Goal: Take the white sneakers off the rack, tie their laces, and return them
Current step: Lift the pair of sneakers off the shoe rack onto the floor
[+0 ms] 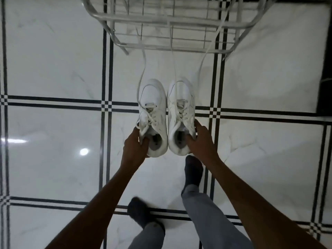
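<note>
Two white sneakers hang side by side over the floor, toes pointing away from me. My left hand (135,144) grips the left sneaker (152,103) at its heel collar. My right hand (200,141) grips the right sneaker (181,103) at its collar the same way. Their laces (173,65) are untied and trail in long strands from the shoes up to the white wire rack (167,20) at the top of the view. The rack's shelves look bare.
White marble-look floor tiles (53,56) with black double stripes spread all around. My socked feet (193,171) and grey trouser legs stand just below the shoes. A dark edge (325,78) runs along the far right.
</note>
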Action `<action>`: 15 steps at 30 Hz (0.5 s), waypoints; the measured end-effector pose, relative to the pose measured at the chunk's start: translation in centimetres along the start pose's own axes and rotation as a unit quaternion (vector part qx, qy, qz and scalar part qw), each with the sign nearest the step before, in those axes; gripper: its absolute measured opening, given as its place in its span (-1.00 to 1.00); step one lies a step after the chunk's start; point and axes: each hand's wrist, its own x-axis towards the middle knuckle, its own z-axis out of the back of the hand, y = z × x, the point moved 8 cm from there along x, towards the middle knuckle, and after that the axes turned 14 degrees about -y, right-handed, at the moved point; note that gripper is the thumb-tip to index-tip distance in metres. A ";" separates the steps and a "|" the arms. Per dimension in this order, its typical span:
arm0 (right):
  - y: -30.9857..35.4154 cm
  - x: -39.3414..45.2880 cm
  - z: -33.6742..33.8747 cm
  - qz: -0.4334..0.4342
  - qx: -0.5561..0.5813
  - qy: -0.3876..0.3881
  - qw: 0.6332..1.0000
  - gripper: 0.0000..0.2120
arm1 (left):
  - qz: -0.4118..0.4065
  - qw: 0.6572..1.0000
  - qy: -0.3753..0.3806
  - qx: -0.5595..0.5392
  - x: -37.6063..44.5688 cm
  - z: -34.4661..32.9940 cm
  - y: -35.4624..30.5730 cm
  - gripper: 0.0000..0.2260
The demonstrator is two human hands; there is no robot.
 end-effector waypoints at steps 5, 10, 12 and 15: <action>-7.4 3.1 -7.4 -0.032 -0.029 0.014 0.999 -0.60 | 0.026 0.999 0.033 0.018 3.9 -6.6 8.3 -0.64; -14.9 5.3 -13.6 -0.044 -0.062 0.008 0.997 -0.55 | 0.011 0.998 0.055 0.011 7.9 -13.8 17.0 -0.55; -16.7 5.2 -14.6 -0.047 -0.071 0.007 0.996 -0.56 | 0.004 0.998 0.062 0.004 8.1 -15.0 18.7 -0.48; -18.5 4.4 -15.1 -0.075 -0.067 0.013 0.995 -0.57 | 0.023 0.997 0.078 -0.016 7.9 -16.4 21.5 -0.44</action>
